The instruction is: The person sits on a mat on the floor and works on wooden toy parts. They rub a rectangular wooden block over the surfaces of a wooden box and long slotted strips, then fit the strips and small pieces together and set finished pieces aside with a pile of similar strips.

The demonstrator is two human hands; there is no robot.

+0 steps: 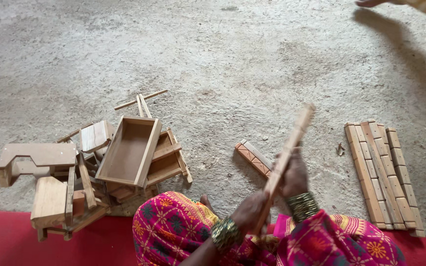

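Wooden slat (288, 152), long, pale and blurred toward its upper end, slants up to the right from the left hand (248, 213), whose fingers are wrapped tight around its lower end, to the right hand (294, 176), whose fingers close on its middle. Just beyond the right fingers lies a short carved strip (253, 157) on the concrete floor (232, 59). Farther right is a row of notched slats (383, 172); well left of the left fingers sits an open wooden box (129, 151) amid piled wooden parts (50, 192).
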